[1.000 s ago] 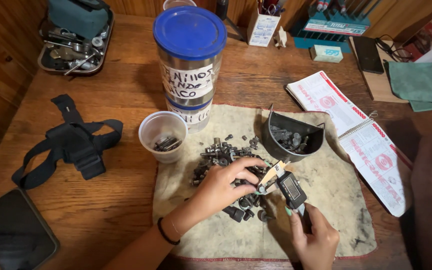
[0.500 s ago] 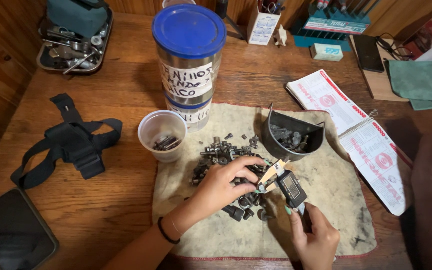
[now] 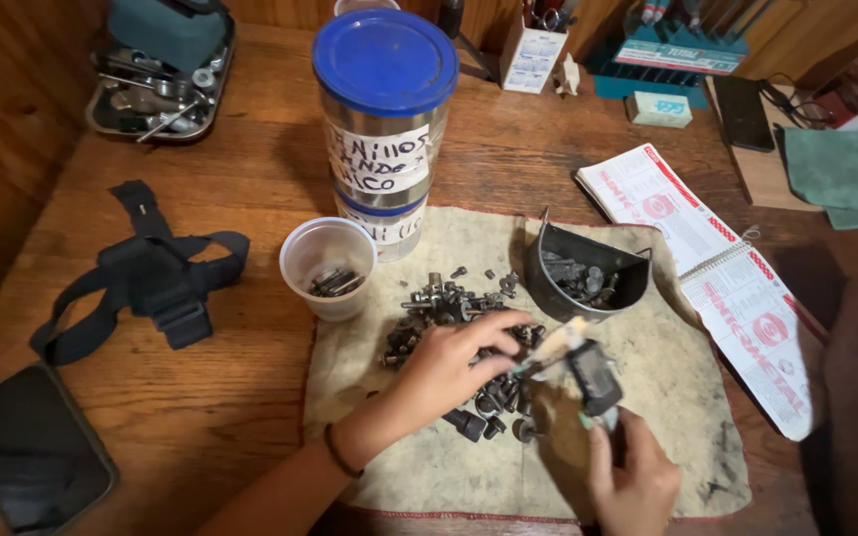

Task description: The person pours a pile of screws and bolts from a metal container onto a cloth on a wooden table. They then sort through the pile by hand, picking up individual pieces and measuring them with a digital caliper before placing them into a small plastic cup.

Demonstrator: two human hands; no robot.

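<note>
Seemingly sorting hardware, a person works over a stained cloth [image 3: 647, 437] spread on the desk to catch a heap of bolts [image 3: 449, 313]. Two stacked jars [image 3: 384, 119], a cut-down tub [image 3: 588, 283] and a cup [image 3: 328, 266] stand close for sorted pieces. Left hand [image 3: 449, 369] pinches a bolt; right hand [image 3: 633, 476] grips a digital caliper [image 3: 588, 372], its beak at the bolt.

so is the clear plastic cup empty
No, the clear plastic cup holds a few dark screws at its bottom, standing on the table beside the cloth with the pile of bolts.
</note>
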